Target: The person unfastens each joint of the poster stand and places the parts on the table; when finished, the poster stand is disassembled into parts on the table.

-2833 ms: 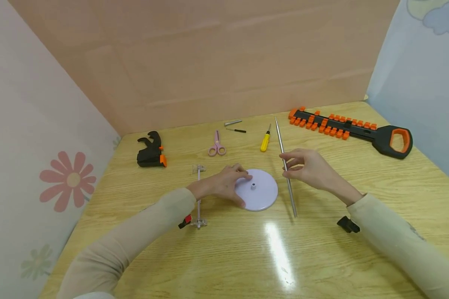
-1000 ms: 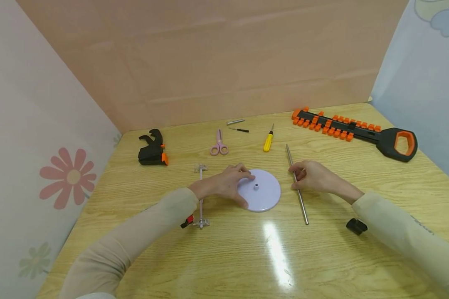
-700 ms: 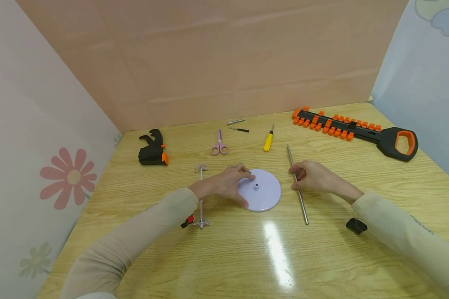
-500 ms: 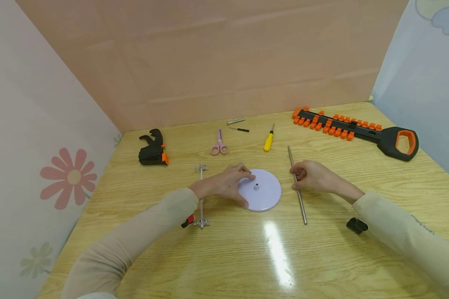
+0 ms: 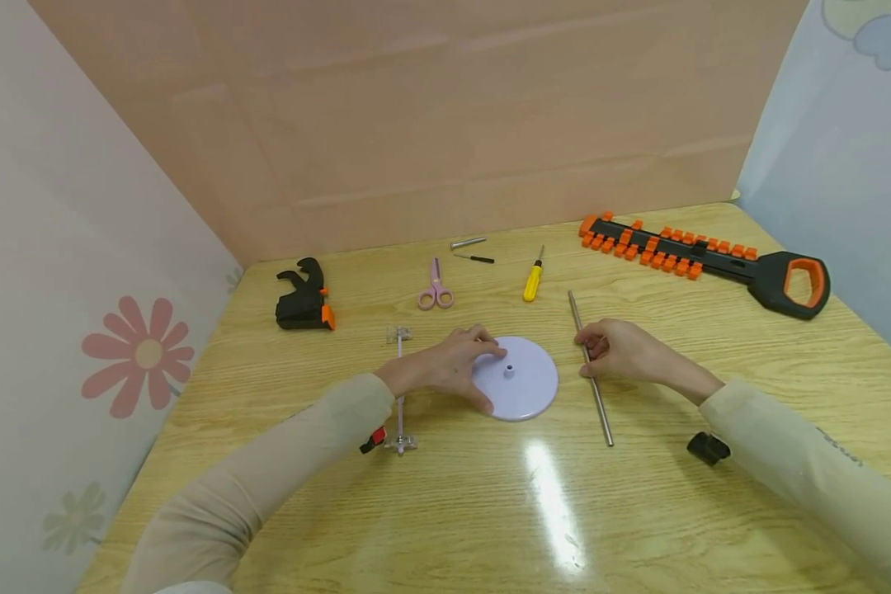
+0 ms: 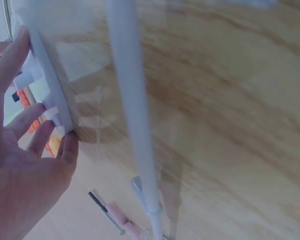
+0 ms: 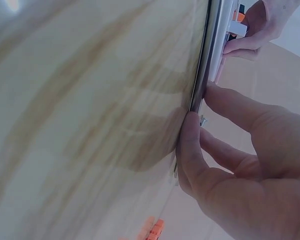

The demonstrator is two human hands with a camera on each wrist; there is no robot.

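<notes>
The wooden table [image 5: 445, 511] carries everything, and the largest thing on it is the orange-and-black toy saw [image 5: 705, 260] lying at about two o'clock from the work, well apart from the hands. Nearer the middle sits the pale round base disc [image 5: 520, 388] with a small socket at its centre, flat on the table. Just beside it at three o'clock lies the long metal rod [image 5: 592, 379], flat on the wood and running from twelve towards five o'clock. The left hand [image 5: 445, 363] rests on the disc's nine o'clock edge, fingers and thumb curled over its rim as the left wrist view shows, steadying it. The right hand [image 5: 624, 351] has its fingertips closed round the middle of the rod, thumb under and fingers over, pinching it against the table. Judged from this, the rod is not yet stood in the disc's socket: both parts are gripped but apart, so lifting the rod upright and seating its end is all left to do. At ten o'clock lies a black clamp [image 5: 303, 304]; at nine, partly under the left wrist, a clear thin rod piece [image 5: 399, 388] with a red-tipped end. At twelve lie pink scissors [image 5: 434, 290] and a yellow screwdriver [image 5: 533, 280], with two small bits beyond them. A small black clip [image 5: 707, 448] lies at four o'clock by the right sleeve.
</notes>
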